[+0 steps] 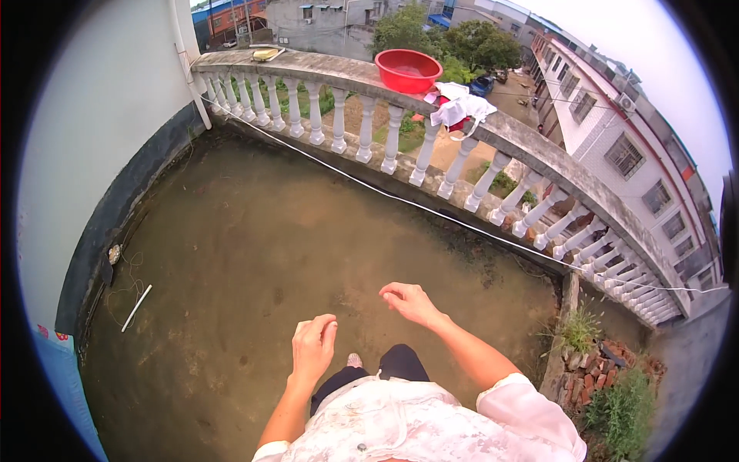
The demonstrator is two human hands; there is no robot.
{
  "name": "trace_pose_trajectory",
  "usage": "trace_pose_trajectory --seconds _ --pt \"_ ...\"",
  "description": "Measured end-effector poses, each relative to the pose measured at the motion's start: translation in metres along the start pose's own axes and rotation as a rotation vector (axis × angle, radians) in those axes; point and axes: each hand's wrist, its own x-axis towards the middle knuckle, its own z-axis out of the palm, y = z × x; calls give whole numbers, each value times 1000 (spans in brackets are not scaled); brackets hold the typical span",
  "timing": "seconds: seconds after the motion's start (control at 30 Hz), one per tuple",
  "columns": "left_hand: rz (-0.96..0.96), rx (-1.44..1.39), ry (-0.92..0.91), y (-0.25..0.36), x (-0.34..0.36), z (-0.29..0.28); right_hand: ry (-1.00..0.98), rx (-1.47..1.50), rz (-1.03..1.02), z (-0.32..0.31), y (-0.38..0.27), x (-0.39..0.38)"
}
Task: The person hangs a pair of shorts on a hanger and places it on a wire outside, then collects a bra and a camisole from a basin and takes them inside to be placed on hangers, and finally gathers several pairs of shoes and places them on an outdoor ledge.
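My left hand (313,340) is raised in front of my body, loosely curled, with the thumb away from the palm and nothing seen in it. To its right and a little farther out, my right hand (414,303) hangs in the air with bent, relaxed fingers, also holding nothing that I can see. Neither hand touches anything. Ahead on the balustrade's top rail (331,71) stands a red plastic basin (409,77). Just right of the basin, bunched white cloth (462,110) with some dark red cloth lies over the rail.
A white line (369,183) runs along the row of balusters. On the stained concrete floor (254,231) lies a short white stick (137,308). A yellowish object (265,55) rests on the rail at far left. Broken bricks (596,376) and weeds (622,416) fill the right corner.
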Motion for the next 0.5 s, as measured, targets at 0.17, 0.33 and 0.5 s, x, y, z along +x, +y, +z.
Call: trace_pose_trajectory --seconds 0.17,0.33,0.5 --pt "164 12 -108 32 106 70 354 319 128 -139 81 109" --pt "154 81 -227 55 205 161 672 281 112 -298 147 244" --pt "104 69 -357 82 308 257 855 128 146 -422 204 378"
